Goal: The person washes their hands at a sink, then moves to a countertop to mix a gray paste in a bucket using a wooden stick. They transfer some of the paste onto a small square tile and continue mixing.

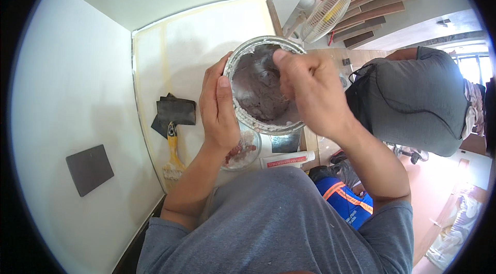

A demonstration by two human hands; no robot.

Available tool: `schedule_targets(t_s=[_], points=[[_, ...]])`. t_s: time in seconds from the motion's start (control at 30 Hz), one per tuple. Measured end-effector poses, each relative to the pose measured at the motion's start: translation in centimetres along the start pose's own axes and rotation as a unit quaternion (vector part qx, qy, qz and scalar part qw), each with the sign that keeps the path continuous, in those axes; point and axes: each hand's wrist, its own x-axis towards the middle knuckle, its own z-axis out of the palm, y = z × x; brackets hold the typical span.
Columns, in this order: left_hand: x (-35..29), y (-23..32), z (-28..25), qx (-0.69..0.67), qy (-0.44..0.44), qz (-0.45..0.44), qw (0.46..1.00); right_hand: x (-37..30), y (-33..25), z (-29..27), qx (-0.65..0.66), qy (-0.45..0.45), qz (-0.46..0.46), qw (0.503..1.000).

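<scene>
A round metal can [239, 107] of greyish-brown thick paste [256, 85] is in front of me, its inner wall and rim smeared with pale residue. My left hand [217, 101] presses against the can's left side, thumb near the rim, fingers along the outside. Over the can's right part is my right hand [312, 88], closed with its fingers curled down and thumb on top. Whatever it grips is hidden behind the fingers. Below the can, partly covered by my left wrist, sits a clear round tub [243, 155] with reddish and whitish bits inside.
Dark sandpaper sheets [178, 111] and a yellow-handled paintbrush [173, 150] lie left on the white surface [201, 26]. A white-and-red tube [288, 160] lies nearer me. A fan [326, 14] stands beyond. At right, a person in grey [408, 101] bends over near a blue bag [343, 201].
</scene>
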Motion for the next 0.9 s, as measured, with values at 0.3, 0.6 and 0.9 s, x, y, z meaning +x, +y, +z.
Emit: schedule_targets(t_s=[0.3, 0.6, 0.9], points=[[0.2, 0.3, -0.2, 0.010, 0.008, 0.028, 1.000, 2.7, 0.8, 2.6, 0.084, -0.048, -0.158, 0.983], [0.0, 0.4, -0.6, 0.030, 0.004, 0.019, 0.999, 2.8, 1.5, 1.9, -0.105, 0.019, -0.136, 0.985], [0.0, 0.3, -0.4, 0.019, 0.007, 0.023, 1.000, -0.2, 0.2, 1.1, 0.002, 0.081, 0.018, 0.997]])
